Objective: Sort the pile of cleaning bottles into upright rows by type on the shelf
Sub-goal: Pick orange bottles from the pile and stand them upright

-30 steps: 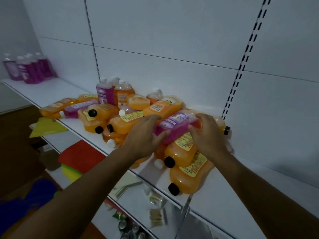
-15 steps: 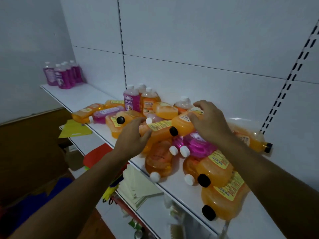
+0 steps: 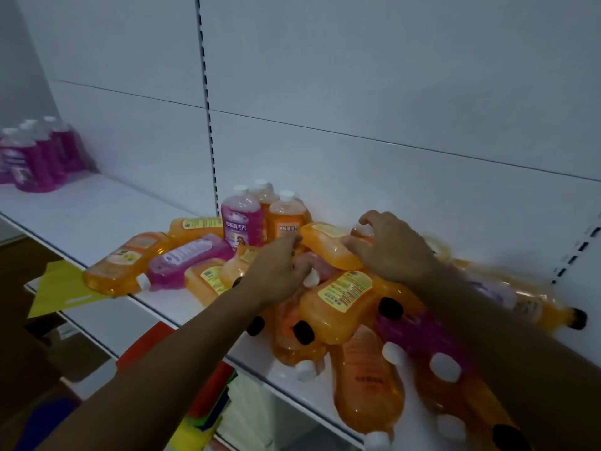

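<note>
Both hands' fingers [image 3: 364, 219] curled among bottles [image 3: 338, 297]

shelf [image 3: 97, 216] white | back panel [image 3: 357, 92] white, black slot strips | pile bottles [image 3: 338, 301] orange, yellow labels, black or white caps | lying bottle [image 3: 188, 260] pink-purple, white label | upright row [image 3: 35, 157] purple, white caps | sheet [image 3: 61, 288] yellow
</note>
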`<state>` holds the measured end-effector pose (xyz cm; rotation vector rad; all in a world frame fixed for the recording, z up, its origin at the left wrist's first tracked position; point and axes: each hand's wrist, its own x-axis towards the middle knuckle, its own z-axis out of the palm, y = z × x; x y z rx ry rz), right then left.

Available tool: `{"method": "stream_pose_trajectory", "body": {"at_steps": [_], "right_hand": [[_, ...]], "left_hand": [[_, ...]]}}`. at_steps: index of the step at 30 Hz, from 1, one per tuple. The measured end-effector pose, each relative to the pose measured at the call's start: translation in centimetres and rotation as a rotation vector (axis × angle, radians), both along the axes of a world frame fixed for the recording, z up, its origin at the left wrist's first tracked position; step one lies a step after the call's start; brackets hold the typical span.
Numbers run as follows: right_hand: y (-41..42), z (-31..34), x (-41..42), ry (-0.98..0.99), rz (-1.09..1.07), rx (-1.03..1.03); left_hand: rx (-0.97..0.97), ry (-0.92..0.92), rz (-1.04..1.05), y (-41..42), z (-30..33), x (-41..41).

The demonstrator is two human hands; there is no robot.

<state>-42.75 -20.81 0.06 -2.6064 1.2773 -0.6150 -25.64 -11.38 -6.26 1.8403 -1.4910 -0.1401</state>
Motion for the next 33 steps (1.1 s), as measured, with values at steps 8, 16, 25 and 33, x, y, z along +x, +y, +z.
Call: {"method": "stream_pose_trajectory", "body": {"at_steps": [8, 16, 25, 33], "right_hand": [[0.2, -1.5, 3.4, 0.395, -0.12, -0.097], [1.0, -2.1, 3.9, 0.19, -0.1, -0.196], [2.7, -2.8, 1.7, 0.031, -0.08, -0.316], [3.9, -3.7, 0.3, -0.121, -0.1, -0.293]], "left_hand": [[0.181, 0.378, -0.031, -5.1, 0.6, 0.9], [0.091, 0.709, 0.094, -7.3, 0.7, 1.0], [-0.048, 0.903, 0.08, -5.5, 2.5, -1.0], [-0.212, 0.876, -0.003, -4.6, 4.3, -2.9]]}}
